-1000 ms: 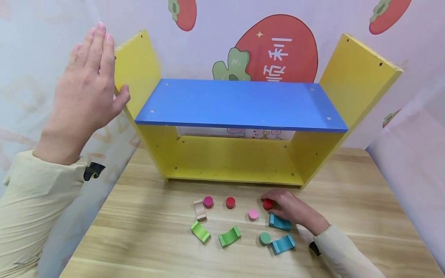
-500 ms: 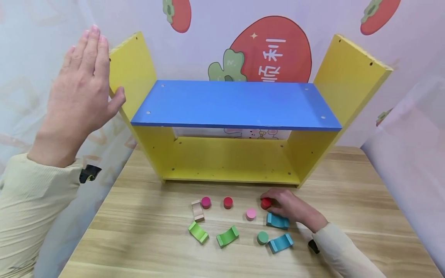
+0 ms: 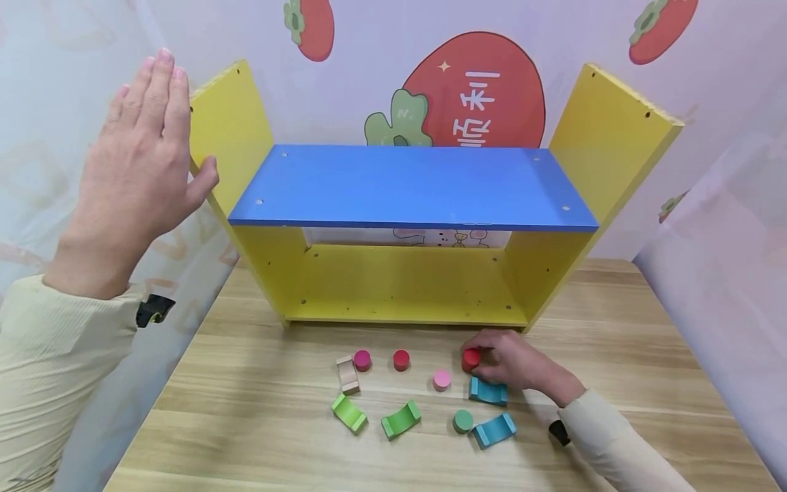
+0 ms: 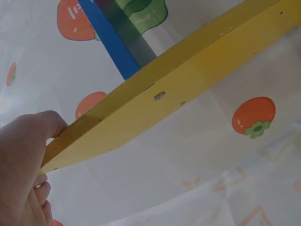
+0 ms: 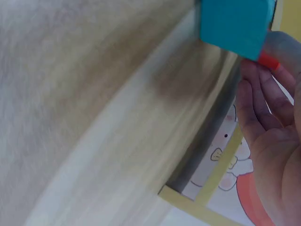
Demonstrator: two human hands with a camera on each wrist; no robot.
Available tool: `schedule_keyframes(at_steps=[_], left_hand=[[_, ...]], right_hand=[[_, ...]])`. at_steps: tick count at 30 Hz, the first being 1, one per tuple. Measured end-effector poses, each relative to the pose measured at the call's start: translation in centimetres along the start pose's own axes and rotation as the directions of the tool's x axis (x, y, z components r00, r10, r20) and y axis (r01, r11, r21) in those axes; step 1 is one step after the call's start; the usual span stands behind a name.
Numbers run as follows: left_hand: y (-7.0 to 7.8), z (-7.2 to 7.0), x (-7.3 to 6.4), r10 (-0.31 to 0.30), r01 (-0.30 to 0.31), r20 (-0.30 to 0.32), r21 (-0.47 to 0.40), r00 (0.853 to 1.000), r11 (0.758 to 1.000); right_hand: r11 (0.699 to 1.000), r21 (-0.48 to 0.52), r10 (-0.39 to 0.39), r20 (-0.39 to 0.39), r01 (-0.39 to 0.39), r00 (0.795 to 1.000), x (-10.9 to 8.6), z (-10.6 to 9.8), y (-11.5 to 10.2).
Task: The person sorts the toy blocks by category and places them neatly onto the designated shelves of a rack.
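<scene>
My left hand is raised at the left side panel of a yellow shelf unit with a blue middle board. Its fingers point up along the panel's outside. In the left wrist view, the thumb hooks over the panel's edge, with the fingers on the other face. Down on the table, my right hand pinches a red cylinder between thumb and forefinger. A blue arch-cut block lies just below that hand; it looms as a teal block in the right wrist view.
Pink, magenta, red and green cylinders stand on the wooden table. Light green, green, beige and blue arch-cut blocks lie among them. A strawberry-printed backdrop hangs behind.
The head view has shifted slightly, moving the scene left. The red cylinder shows more clearly between my right fingers and sits slightly farther from the other pieces. My left hand stays at the panel.
</scene>
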State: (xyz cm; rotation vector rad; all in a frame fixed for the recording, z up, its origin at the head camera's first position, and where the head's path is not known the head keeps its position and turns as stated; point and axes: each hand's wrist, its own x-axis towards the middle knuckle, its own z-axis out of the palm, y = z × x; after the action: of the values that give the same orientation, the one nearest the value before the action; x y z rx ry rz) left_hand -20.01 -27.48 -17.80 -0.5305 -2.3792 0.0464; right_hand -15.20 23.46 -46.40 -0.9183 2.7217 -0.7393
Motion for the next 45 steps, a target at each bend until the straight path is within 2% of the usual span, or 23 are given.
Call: schedule_keyframes(at_steps=[8,13,20,30,34,37,40,45], left_hand=[[0.0,-0.3,0.1,0.002,-0.002,0.001,0.003,1.0,1.0],[0.1,-0.2,0.0,0.015,-0.015,-0.009,0.0,1.0,1.0],[0.0,0.0,0.1,0.005,-0.005,0.01,0.001,1.0,1.0],[0.1,-0.2,0.0,0.016,-0.016,-0.003,-0.021,1.0,1.0],[0.1,-0.2,0.1,0.01,-0.01,0.003,-0.023,1.0,1.0],[0.1,-0.3,0.1,0.008,-0.008,0.008,-0.022,1.0,1.0],[0.1,-0.3,0.2,0.004,-0.003,0.02,-0.024,1.0,1.0],[0.1,-0.4,0.1,-0.006,0.008,0.043,-0.026,0.999,1.0]], right_hand=[[0.993,0.11,0.052,-0.047,-0.047,0.998,-0.7,-2.4,-0.3],[0.987,0.149,0.077,-0.068,-0.066,0.995,-1.3,-4.7,-1.5],[0.995,0.091,0.055,-0.124,-0.044,0.991,-1.9,-8.9,-3.2],[0.996,-0.077,0.03,-0.214,-0.048,0.976,-3.4,-17.0,-7.4],[0.992,-0.127,-0.01,-0.237,-0.021,0.971,-3.6,-19.6,-8.3],[0.99,-0.142,-0.038,-0.283,-0.002,0.958,-3.6,-21.3,-8.9],[0.991,-0.131,-0.019,-0.337,-0.027,0.941,-3.4,-22.8,-9.4],[0.984,-0.102,0.1,-0.373,-0.148,0.922,-2.5,-24.6,-9.9]])
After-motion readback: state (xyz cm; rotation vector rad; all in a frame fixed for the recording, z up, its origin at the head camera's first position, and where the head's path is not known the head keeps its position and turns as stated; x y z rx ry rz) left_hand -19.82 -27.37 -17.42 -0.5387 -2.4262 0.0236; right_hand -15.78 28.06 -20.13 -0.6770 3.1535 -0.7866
